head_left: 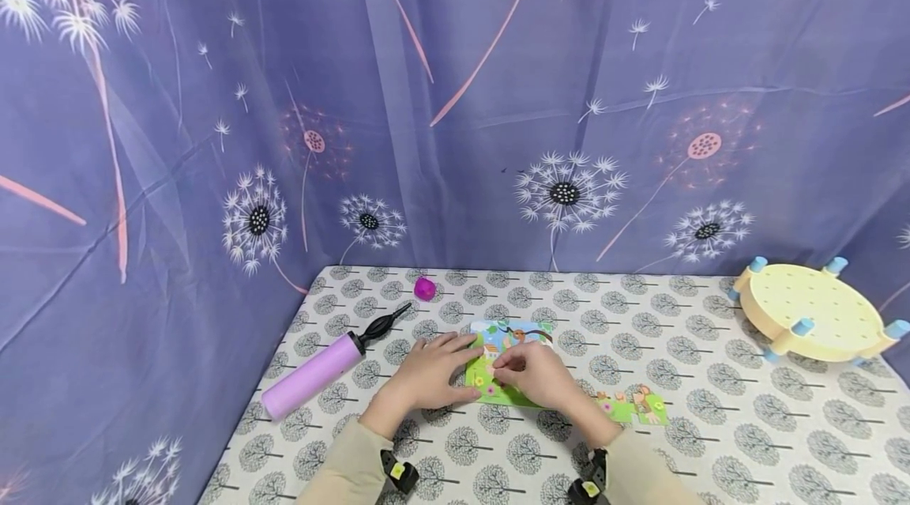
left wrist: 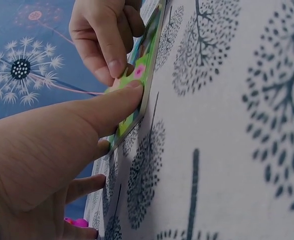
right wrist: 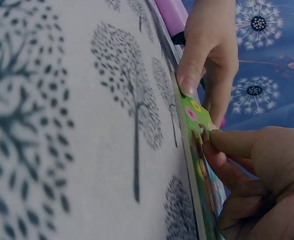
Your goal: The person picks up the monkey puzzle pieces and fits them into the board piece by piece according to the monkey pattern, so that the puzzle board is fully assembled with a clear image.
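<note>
A colourful jigsaw puzzle point(head_left: 486, 329) in a shallow board lies flat on the table, with a blue sky, a branch and green grass printed on it. My left hand point(head_left: 430, 373) rests along its left side, fingers spread, the thumb pressing the near-left corner. Above the middle of the puzzle, my right hand point(head_left: 543, 375) pinches the edge of a green flowered puzzle piece point(right wrist: 192, 113) between thumb and forefinger. That piece lies in or on the board near the left thumb. Some loose puzzle pieces point(head_left: 650, 407) lie to the right of the board, partly behind my right wrist.
A purple hand pump point(head_left: 313, 374) with a black nozzle lies at the left. Farther back sits a small magenta object point(head_left: 424, 288). At the right stands a pale yellow pegboard-like stand point(head_left: 810, 307) with blue-tipped legs. A purple curtain point(head_left: 455, 173) closes off the back.
</note>
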{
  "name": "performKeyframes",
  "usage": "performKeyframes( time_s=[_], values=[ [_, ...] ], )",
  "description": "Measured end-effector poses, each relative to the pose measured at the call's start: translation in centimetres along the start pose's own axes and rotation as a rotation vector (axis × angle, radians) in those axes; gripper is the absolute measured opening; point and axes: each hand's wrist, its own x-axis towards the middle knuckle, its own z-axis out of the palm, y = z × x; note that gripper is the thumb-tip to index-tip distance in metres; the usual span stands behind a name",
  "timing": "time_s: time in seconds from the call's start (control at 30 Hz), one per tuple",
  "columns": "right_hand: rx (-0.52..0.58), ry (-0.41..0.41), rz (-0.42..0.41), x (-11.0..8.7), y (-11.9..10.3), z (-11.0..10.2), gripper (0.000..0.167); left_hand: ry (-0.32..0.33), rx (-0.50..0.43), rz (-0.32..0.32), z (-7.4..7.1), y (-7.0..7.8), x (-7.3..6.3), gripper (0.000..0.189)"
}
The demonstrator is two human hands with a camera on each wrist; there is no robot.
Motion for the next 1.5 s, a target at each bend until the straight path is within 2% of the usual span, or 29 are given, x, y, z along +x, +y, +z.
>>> performKeyframes(
  time_s=[0.17, 0.5, 0.73, 0.9, 1.07, 1.13, 1.37, 1.5],
  values=[
    [-0.029, 0.015, 0.025, 0.3, -0.1, 0.6, 0.004, 0.004, 0.009, 0.002, -0.1, 0.0, 0.0, 0.077],
    [-0.085, 0.022, 0.015, 0.4, -0.7, 0.8, 0.004, 0.01, 0.013, -0.002, 0.0, 0.0, 0.0, 0.076],
    [-0.06, 0.034, -0.007, -0.2, -0.2, 0.4, 0.002, 0.021, 0.032, 0.022, 0.2, 0.1, -0.2, 0.07],
    [-0.046, 0.051, 0.024, -1.4, 0.3, -1.0, 0.006, 0.012, 0.06, 0.042, 0.1, 0.4, -0.3, 0.064],
    [-0.032, 0.027, 0.066, -2.6, 1.1, -2.8, 0.008, 0.007, 0.065, 0.041, 0.1, 0.5, -0.4, 0.062],
    [-0.023, 0.021, 0.067, -3.1, 1.5, -3.7, 0.008, 0.007, 0.063, 0.041, 0.1, 0.6, -0.4, 0.061],
    [-0.098, 0.039, 0.039, -5.2, 3.4, -6.7, 0.012, 0.009, 0.04, 0.037, -0.1, 0.7, -0.3, 0.059],
    [-0.088, -0.008, 0.064, -6.7, 4.5, -8.6, 0.02, 0.019, 0.023, 0.027, -0.1, 1.0, 0.0, 0.058]
  ],
)
